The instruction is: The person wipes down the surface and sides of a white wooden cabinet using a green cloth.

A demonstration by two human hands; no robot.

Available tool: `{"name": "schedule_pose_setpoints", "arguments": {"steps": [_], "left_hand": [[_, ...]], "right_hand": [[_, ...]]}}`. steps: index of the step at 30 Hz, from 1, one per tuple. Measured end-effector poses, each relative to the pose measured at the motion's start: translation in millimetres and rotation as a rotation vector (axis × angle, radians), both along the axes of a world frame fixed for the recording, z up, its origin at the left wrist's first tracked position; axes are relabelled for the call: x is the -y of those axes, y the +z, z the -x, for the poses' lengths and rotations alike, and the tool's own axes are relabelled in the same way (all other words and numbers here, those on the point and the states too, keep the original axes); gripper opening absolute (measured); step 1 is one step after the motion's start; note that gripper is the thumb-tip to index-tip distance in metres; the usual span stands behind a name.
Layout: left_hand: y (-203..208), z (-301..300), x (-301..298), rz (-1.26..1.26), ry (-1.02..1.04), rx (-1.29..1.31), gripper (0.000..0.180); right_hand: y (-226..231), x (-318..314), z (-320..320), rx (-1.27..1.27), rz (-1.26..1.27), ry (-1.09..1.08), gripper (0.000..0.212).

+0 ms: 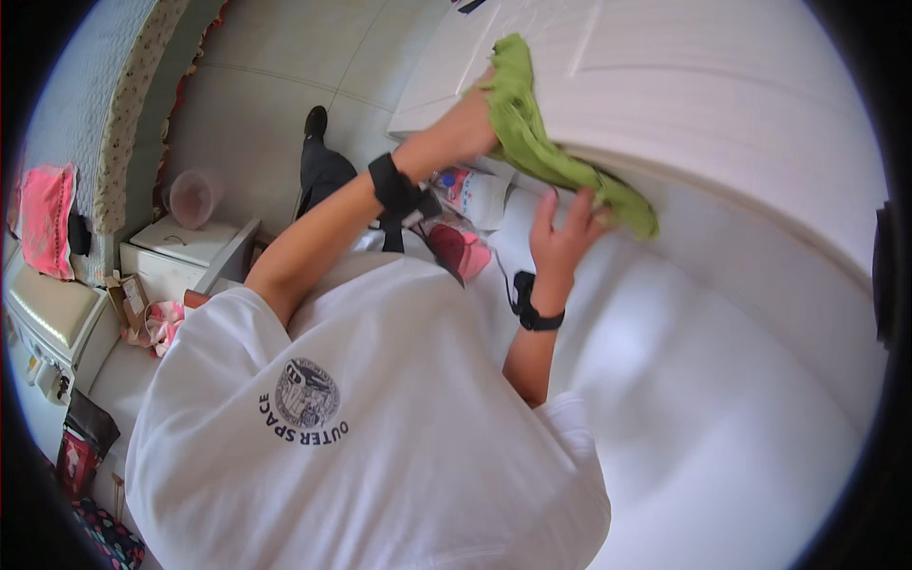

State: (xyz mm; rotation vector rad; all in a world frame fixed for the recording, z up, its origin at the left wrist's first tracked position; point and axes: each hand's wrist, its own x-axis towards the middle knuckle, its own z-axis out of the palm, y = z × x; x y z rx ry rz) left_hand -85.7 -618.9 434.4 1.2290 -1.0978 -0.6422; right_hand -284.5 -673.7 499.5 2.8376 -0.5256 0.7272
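Observation:
A crumpled green cloth (532, 138) lies across the edge of a white panelled piece of furniture (703, 114). My left hand (472, 123) is closed on the cloth's upper part, which partly covers the fingers. Lower down, near the cloth's other end, is my right hand (567, 233). Its thumb side is spread, while the other fingertips meet the cloth and seem to grip it; blur softens the contact. Each wrist carries a black band, and a thin cable runs by the right one.
Left of me stand a white cabinet (176, 242) with a translucent plastic tub (193, 198) and a cushioned stool (57, 304). A quilted bed cover (81, 123) hangs at the far left. Below my arms sit a plastic package (475, 198) and a pink item (461, 252).

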Motion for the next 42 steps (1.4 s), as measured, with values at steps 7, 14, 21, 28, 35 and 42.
{"name": "schedule_pose_setpoints", "arguments": {"steps": [7, 14, 21, 28, 35, 42], "left_hand": [[108, -16, 49, 0.454, 0.204, 0.378, 0.055], [-4, -40, 79, 0.277, 0.136, 0.294, 0.051], [87, -43, 44, 0.231, 0.044, 0.556, 0.024], [160, -50, 76, 0.453, 0.041, -0.069, 0.051], [42, -49, 65, 0.212, -0.119, 0.181, 0.061], [161, -67, 108, 0.570, -0.020, 0.292, 0.077]], "right_hand": [[78, -16, -39, 0.428, -0.238, -0.073, 0.066], [49, -49, -65, 0.308, -0.061, -0.087, 0.063], [63, -65, -62, 0.649, -0.403, -0.435, 0.064], [98, -82, -138, 1.040, -0.228, -0.474, 0.058], [44, -107, -130, 0.222, -0.018, -0.918, 0.061], [104, -86, -170, 1.237, -0.301, -0.682, 0.046]]}}
